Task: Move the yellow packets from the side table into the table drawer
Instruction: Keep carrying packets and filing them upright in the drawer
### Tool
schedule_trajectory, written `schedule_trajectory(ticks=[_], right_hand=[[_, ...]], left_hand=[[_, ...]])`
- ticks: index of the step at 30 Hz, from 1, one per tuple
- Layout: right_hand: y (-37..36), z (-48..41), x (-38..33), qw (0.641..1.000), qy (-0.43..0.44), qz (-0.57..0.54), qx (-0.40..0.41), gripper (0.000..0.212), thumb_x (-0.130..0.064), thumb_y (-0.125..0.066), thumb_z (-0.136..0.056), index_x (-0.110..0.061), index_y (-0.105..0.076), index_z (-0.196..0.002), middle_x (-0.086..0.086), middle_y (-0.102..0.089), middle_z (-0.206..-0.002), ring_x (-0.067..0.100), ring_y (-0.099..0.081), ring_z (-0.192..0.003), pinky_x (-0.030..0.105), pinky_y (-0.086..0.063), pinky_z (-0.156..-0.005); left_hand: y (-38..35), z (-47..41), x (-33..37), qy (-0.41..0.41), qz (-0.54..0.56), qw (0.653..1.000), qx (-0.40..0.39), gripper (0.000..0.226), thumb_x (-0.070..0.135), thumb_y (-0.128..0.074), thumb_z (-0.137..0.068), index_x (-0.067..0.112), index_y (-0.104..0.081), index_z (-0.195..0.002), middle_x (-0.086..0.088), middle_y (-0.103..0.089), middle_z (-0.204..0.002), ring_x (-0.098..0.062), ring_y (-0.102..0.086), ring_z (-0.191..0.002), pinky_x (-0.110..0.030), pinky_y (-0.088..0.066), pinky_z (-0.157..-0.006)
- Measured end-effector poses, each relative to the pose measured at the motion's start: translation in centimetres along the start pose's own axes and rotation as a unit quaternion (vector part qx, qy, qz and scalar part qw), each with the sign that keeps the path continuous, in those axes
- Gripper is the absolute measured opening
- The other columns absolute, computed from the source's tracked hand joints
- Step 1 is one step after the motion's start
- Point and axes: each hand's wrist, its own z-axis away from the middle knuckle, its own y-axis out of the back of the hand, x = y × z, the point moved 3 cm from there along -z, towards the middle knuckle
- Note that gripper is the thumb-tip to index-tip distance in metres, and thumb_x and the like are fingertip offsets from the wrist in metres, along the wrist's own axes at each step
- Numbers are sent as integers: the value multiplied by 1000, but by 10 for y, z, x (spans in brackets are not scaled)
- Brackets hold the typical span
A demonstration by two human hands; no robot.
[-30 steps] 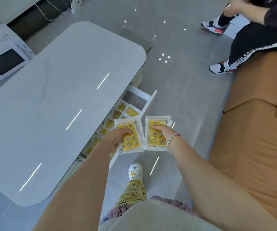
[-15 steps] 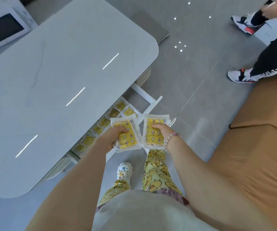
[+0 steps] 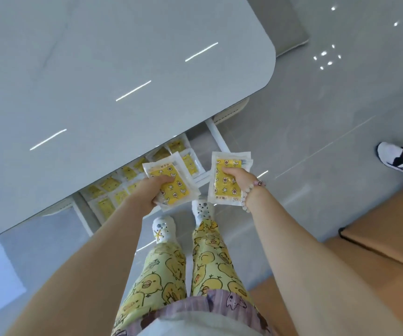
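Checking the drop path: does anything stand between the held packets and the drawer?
Nothing visible does. The left hand and right hand each grip yellow packets by the open drawer; the tabletop covers only its far part.

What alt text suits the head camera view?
The left hand grips one stack of yellow patterned plastic packets, the right hand another, at an open white drawer holding similar packets under a grey tabletop.
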Motion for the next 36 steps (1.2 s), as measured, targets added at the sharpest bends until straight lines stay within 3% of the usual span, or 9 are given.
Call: schedule_trajectory(ticks=[5,7,10,14,16,20,26,30,36], right_hand=[[-15,-61,-15,996,9,87,-1,41,-39,-64,-81,-18,-65,-116,6,-65,-117,25,-62,-103,40,-49,-93],[-24,-92,-21,993,10,121,-4,44,-39,-65,-79,-17,-64,-117,6,-63,-120,27,-59,-109,43,-46,-99],[-38,-142,-34,988,17,152,-13,46,-41,-65,-79,-18,-63,-119,2,-60,-122,24,-56,-109,36,-44,-92],[-49,-209,-54,981,37,193,-9,59,-40,-63,-83,-13,-50,-134,4,-52,-133,24,-51,-111,34,-39,-83],[-53,-238,-59,975,50,217,4,63,-36,-63,-86,-9,-43,-139,9,-51,-136,28,-50,-118,32,-37,-82],[-63,-279,-51,956,68,284,37,63,-24,-60,-90,-7,-31,-144,13,-47,-139,30,-49,-122,35,-42,-95],[-86,-319,-61,937,111,328,52,61,-28,-52,-96,-6,-26,-147,10,-31,-152,25,-36,-137,32,-33,-108],[-98,-335,-80,944,161,279,68,65,-35,-64,-88,-6,-38,-141,11,-50,-138,25,-53,-121,27,-44,-89],[-107,-354,-84,918,196,333,87,50,-35,-67,-85,-5,-56,-123,11,-60,-125,21,-60,-106,22,-45,-80]], left_hand=[[11,-64,-7,16,51,998,37,26,7,-66,-85,9,-57,-110,-8,-69,-97,-23,-68,-83,-36,-54,-68],[17,-93,-11,27,62,997,42,28,10,-67,-84,9,-58,-111,-7,-70,-96,-22,-69,-84,-35,-55,-69],[26,-143,-15,42,83,994,50,29,14,-68,-84,9,-58,-111,-6,-72,-93,-19,-71,-81,-33,-59,-70],[22,-204,-14,46,118,990,55,13,16,-64,-88,10,-58,-98,-3,-74,-76,-14,-71,-64,-24,-57,-51],[17,-228,-11,41,123,990,51,12,14,-62,-89,9,-58,-99,-4,-72,-84,-14,-71,-66,-24,-55,-50],[10,-255,-5,23,130,991,31,12,13,-62,-89,11,-59,-100,-4,-71,-89,-14,-70,-70,-26,-55,-54],[17,-267,-9,12,140,990,16,6,9,-62,-88,10,-60,-94,-2,-74,-70,-14,-71,-61,-24,-54,-47],[25,-269,-27,27,131,991,-7,11,10,-62,-86,13,-62,-96,-3,-75,-78,-17,-72,-69,-29,-58,-53],[22,-267,-52,42,138,989,-36,13,11,-62,-85,16,-63,-97,-2,-75,-82,-16,-72,-70,-27,-58,-53]])
